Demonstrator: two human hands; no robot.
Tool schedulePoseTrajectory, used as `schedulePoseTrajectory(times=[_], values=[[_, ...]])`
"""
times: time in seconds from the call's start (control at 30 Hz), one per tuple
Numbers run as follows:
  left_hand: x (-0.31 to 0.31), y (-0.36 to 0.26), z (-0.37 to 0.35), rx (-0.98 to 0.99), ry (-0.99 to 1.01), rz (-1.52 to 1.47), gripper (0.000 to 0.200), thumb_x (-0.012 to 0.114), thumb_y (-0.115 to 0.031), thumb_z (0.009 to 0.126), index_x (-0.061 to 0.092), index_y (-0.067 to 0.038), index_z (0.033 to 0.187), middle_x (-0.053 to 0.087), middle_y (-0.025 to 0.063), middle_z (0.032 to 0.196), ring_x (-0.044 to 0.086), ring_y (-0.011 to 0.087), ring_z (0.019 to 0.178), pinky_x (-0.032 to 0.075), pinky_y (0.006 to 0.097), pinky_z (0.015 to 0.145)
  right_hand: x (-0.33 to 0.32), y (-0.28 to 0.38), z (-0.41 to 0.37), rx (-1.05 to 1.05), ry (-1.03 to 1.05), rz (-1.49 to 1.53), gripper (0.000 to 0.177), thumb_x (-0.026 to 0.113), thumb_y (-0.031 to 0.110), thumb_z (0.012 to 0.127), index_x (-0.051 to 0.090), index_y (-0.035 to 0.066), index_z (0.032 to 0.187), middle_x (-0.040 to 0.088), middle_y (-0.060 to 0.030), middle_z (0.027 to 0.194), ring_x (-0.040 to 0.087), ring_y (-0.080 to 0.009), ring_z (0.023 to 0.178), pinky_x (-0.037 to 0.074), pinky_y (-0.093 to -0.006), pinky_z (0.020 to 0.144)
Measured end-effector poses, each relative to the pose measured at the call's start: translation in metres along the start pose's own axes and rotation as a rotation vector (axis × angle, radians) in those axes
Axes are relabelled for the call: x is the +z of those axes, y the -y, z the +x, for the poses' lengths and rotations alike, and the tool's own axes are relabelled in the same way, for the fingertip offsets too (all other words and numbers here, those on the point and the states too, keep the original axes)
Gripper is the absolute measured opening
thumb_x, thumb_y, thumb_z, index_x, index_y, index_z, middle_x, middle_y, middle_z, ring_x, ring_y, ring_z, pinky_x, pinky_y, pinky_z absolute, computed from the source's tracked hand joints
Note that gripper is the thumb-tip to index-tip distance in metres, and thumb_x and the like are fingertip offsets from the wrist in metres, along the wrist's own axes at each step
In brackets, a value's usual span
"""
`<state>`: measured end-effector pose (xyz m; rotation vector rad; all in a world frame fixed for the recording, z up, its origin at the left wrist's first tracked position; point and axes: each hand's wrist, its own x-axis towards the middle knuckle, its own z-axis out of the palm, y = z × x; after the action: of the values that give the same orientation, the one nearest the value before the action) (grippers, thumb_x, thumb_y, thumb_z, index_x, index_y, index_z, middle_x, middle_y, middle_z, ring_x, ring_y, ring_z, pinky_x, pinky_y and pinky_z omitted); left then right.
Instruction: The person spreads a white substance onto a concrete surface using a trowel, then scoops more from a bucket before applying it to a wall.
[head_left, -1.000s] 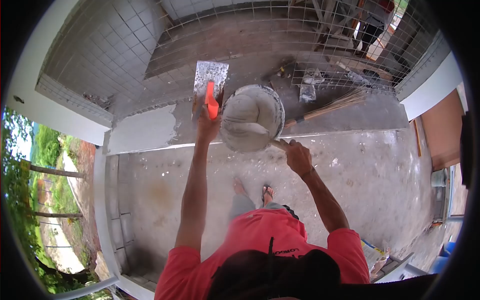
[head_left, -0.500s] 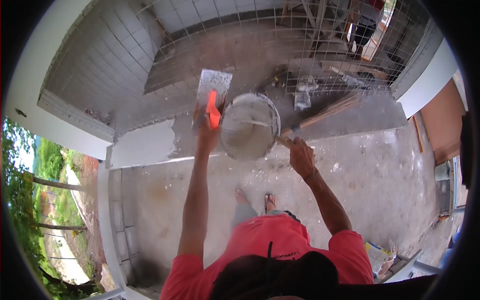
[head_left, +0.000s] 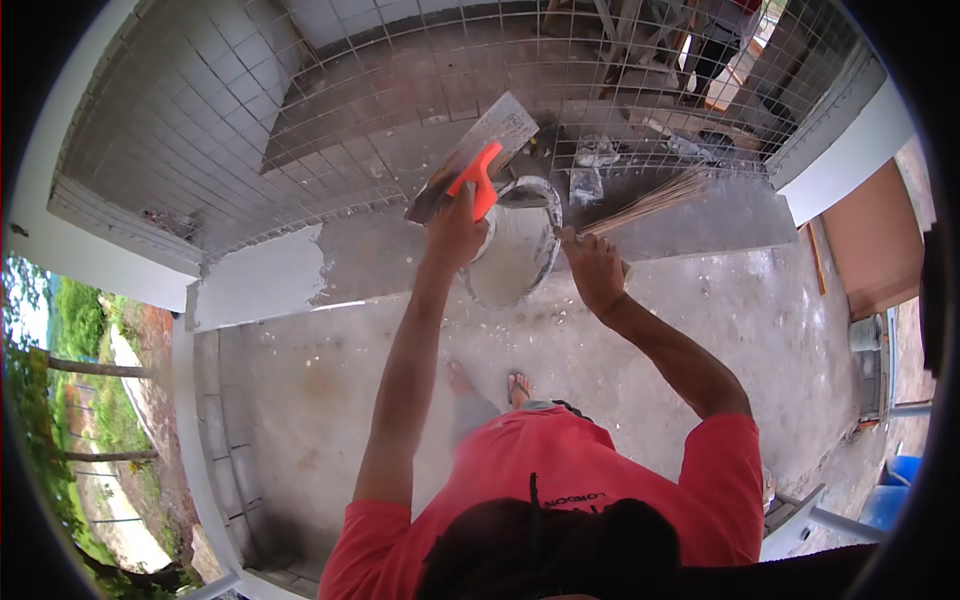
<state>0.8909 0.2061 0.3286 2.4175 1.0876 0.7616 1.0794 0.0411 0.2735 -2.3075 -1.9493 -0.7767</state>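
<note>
My left hand [head_left: 456,232] is closed around the orange handle of a flat rectangular plastering trowel [head_left: 506,124], its metal blade slanting up and right over the bucket's left edge. Between my hands is a round bucket [head_left: 552,196] holding grey-white wet mix [head_left: 512,245]. My right hand [head_left: 594,268] is closed at the bucket's right rim. A short tan end of a wooden-handled tool [head_left: 626,269] shows beside it; the tool's working end is hidden.
A stick broom [head_left: 655,205] lies on the ledge right of the bucket. Behind stands a wire mesh [head_left: 400,80], with a whitish plastic bag [head_left: 587,185] near it. Another person [head_left: 715,50] stands beyond the mesh. A blue barrel [head_left: 885,505] is at lower right.
The trowel has swung right and turned diagonal, with my left hand moving right to the bucket's edge. My right hand has moved slightly up, against the rim. The bucket looks more tilted.
</note>
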Motion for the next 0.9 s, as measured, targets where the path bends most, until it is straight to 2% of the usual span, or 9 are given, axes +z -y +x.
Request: schedulePoseTrajectory(times=[0.07, 0.2, 0.3, 0.33, 0.43, 0.5, 0.53, 0.63, 0.9], values=[[0.008, -0.008, -0.001, 0.016, 0.017, 0.049, 0.042, 0.061, -0.009, 0.075, 0.046, -0.005, 0.114, 0.060, 0.0247, 0.102, 0.058, 0.0446, 0.096, 0.045, 0.0545, 0.081, 0.006, 0.001, -0.008, 0.016, 0.088, -0.008, 0.037, 0.056, 0.016, 0.084, 0.055, 0.010, 0.120, 0.060, -0.0066, 0.081, 0.064, -0.0218, 0.070, 0.050, -0.0352, 0.057], [0.022, -0.013, -0.004, 0.010, 0.064, 0.030, 0.044, 0.062, -0.010, 0.075, 0.046, -0.005, 0.116, 0.059, 0.0240, 0.106, 0.056, 0.0447, 0.099, 0.044, 0.0531, 0.084, 0.012, 0.009, -0.034, 0.075, 0.308, 0.263, 0.035, 0.053, 0.012, 0.086, 0.054, 0.007, 0.120, 0.061, -0.0119, 0.082, 0.065, -0.0263, 0.072, 0.053, -0.0394, 0.055], [0.027, -0.004, -0.012, 0.074, -0.036, 0.032, 0.046, 0.062, -0.009, 0.076, 0.046, -0.004, 0.118, 0.058, 0.0247, 0.109, 0.056, 0.0441, 0.102, 0.044, 0.0526, 0.085, 0.006, 0.017, -0.052, 0.060, 0.357, 0.410, 0.037, 0.051, 0.010, 0.087, 0.052, 0.009, 0.124, 0.061, -0.0142, 0.082, 0.065, -0.0286, 0.071, 0.053, -0.0417, 0.058], [0.024, -0.001, -0.018, 0.045, -0.019, 0.021, 0.046, 0.061, -0.009, 0.076, 0.046, -0.004, 0.119, 0.059, 0.0251, 0.108, 0.056, 0.0444, 0.101, 0.045, 0.0525, 0.084, -0.006, 0.012, -0.055, 0.053, 0.409, 0.520, 0.041, 0.050, 0.007, 0.086, 0.052, 0.014, 0.127, 0.059, -0.0144, 0.084, 0.064, -0.0307, 0.072, 0.053, -0.0434, 0.063], [0.003, 0.009, -0.018, -0.011, 0.011, -0.016, 0.046, 0.060, -0.008, 0.077, 0.047, -0.001, 0.120, 0.060, 0.0266, 0.104, 0.058, 0.0454, 0.096, 0.046, 0.0523, 0.080, -0.031, -0.008, -0.049, 0.026, 0.454, 0.573, 0.043, 0.049, 0.005, 0.086, 0.055, 0.020, 0.126, 0.058, -0.0133, 0.085, 0.063, -0.0319, 0.075, 0.052, -0.0453, 0.067], [-0.009, 0.016, -0.024, -0.053, 0.033, -0.056, 0.044, 0.060, -0.007, 0.078, 0.047, 0.000, 0.119, 0.061, 0.0275, 0.100, 0.059, 0.0462, 0.092, 0.047, 0.0522, 0.077, -0.033, -0.010, -0.043, 0.125, 0.337, 0.622, 0.041, 0.049, 0.005, 0.086, 0.057, 0.021, 0.123, 0.057, -0.0125, 0.086, 0.063, -0.0317, 0.077, 0.052, -0.0452, 0.067], [-0.011, 0.020, -0.024, 0.001, -0.014, -0.073, 0.043, 0.059, -0.007, 0.078, 0.046, 0.000, 0.119, 0.062, 0.0280, 0.094, 0.059, 0.0475, 0.088, 0.047, 0.0517, 0.075, -0.032, -0.009, -0.039, 0.177, 0.277, 0.648, 0.041, 0.049, 0.005, 0.086, 0.058, 0.022, 0.122, 0.057, -0.0120, 0.086, 0.063, -0.0316, 0.078, 0.053, -0.0451, 0.067], [-0.014, 0.025, -0.020, 0.000, 0.005, -0.066, 0.043, 0.059, -0.007, 0.079, 0.046, -0.001, 0.119, 0.062, 0.0276, 0.096, 0.059, 0.0473, 0.090, 0.047, 0.0519, 0.076, -0.012, -0.009, -0.022, 0.200, 0.221, 0.572, 0.037, 0.051, 0.007, 0.085, 0.060, 0.021, 0.119, 0.056, -0.0114, 0.086, 0.062, -0.0308, 0.079, 0.053, -0.0447, 0.067], [-0.020, 0.023, -0.012, -0.069, 0.026, -0.125, 0.040, 0.058, -0.007, 0.079, 0.048, -0.002, 0.117, 0.060, 0.0266, 0.102, 0.057, 0.0472, 0.094, 0.047, 0.0512, 0.076, 0.004, -0.018, -0.032, -0.027, 0.208, 0.469, 0.036, 0.053, 0.008, 0.084, 0.061, 0.017, 0.118, 0.057, -0.0096, 0.087, 0.063, -0.0271, 0.079, 0.053, -0.0407, 0.067]])
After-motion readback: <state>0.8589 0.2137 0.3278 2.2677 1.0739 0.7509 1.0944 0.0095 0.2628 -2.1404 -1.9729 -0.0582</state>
